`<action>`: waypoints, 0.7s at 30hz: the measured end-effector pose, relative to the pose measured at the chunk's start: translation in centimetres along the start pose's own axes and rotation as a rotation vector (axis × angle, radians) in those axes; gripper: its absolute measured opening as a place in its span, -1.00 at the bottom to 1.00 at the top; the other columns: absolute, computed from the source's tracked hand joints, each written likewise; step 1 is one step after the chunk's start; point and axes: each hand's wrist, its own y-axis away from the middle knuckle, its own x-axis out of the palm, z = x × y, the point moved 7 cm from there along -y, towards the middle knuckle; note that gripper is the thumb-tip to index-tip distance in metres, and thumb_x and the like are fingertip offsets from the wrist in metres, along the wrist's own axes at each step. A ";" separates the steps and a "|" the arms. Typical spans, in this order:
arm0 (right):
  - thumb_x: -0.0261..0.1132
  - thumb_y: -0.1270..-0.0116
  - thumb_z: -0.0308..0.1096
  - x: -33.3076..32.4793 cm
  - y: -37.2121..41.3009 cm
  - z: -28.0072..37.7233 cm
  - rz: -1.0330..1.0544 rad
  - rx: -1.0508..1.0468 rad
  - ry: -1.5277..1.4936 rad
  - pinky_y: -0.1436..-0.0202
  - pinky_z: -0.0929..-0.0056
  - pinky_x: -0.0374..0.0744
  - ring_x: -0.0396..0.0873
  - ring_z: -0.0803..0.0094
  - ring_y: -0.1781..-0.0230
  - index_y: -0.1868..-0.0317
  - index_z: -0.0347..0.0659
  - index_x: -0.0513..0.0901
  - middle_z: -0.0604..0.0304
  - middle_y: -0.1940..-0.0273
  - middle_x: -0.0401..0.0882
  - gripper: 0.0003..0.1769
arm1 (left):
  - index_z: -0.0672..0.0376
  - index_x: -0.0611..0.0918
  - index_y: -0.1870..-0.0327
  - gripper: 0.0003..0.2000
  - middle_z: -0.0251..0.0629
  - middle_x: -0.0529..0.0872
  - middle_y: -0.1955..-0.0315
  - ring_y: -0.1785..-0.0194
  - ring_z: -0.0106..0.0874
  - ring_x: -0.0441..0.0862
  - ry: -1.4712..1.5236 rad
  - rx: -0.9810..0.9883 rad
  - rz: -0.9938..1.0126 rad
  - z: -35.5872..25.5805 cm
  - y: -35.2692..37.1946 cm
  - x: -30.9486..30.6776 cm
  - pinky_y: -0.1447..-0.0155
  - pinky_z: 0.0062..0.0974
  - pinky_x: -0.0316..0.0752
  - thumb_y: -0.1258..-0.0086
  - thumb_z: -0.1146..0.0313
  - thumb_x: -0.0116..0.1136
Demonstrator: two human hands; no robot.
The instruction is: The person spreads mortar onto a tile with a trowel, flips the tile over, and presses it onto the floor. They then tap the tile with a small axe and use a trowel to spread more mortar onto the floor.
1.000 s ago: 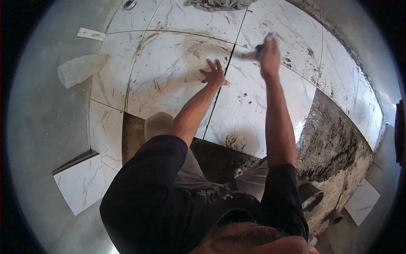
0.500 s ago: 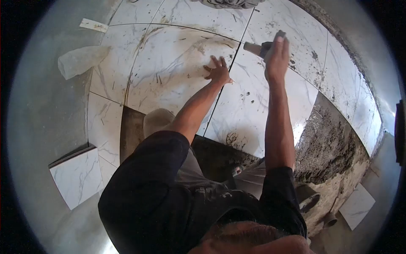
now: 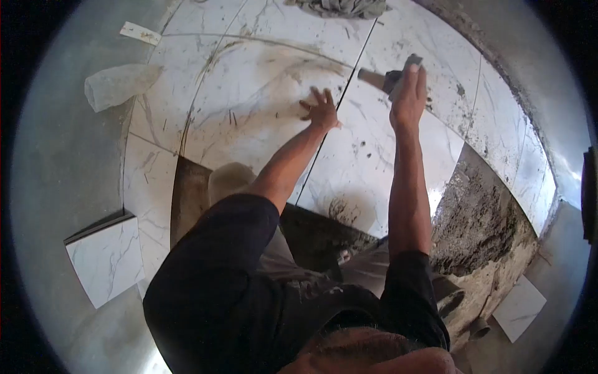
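along the right edge of a large marbled tile, left hand lies spread and grasps nothing; right hand is closed on a dark-and-tan tool near the far edge of the neighbouring tile. cannot tell if the tool touches. most of the floor seen is tiled, joints dark and unfilled-looking; surfaces smeared. still untiled: rough grey mortar off the neighbouring tile's right edge, a dark recess off its near edge. containers: round open vessel and smaller cylinder by the mortar's near side, contents unreadable; translucent bag past the left edge, contents unclear.
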 end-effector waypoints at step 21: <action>-0.04 -0.40 -0.01 -0.6 3.6 -0.3 0.076 0.170 -0.070 0.34 0.52 0.42 0.46 0.48 0.41 0.04 -0.27 0.45 0.16 0.41 0.50 -0.55 | -0.11 -0.13 -0.41 0.19 -0.02 -0.37 -0.39 -0.28 0.46 -0.18 -0.012 0.012 -0.069 -0.7 0.1 -0.7 0.10 0.45 0.29 0.24 -0.05 0.49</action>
